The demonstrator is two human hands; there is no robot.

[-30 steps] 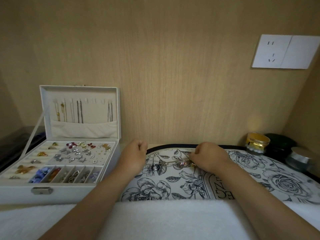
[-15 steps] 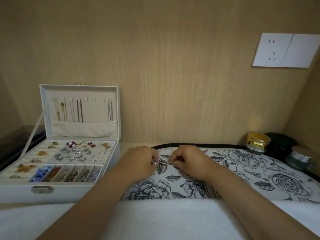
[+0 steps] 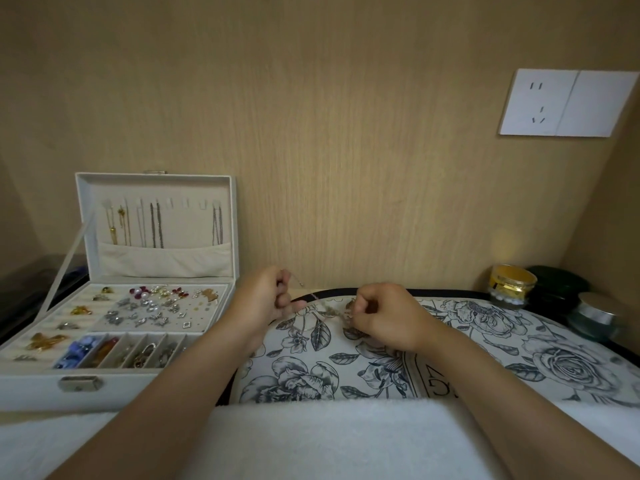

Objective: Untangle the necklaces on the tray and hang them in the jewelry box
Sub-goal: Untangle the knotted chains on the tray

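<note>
1. Both hands have drawn apart since half a second ago: left hand [image 3: 263, 299] and right hand [image 3: 384, 317] each pinch the necklace chain [image 3: 325, 307], stretched between them above the floral tray [image 3: 519, 344].
2. Further left, the open jewelry box [image 3: 41, 386] holds other chains [image 3: 156, 225] hanging in its lid [image 3: 194, 188].

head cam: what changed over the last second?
The hands met half a second ago, then parted: left hand drew left and up, pinching a thin chain now stretched to the right hand, which holds the rest over the tray. Jewelry box and jars unchanged.
</note>
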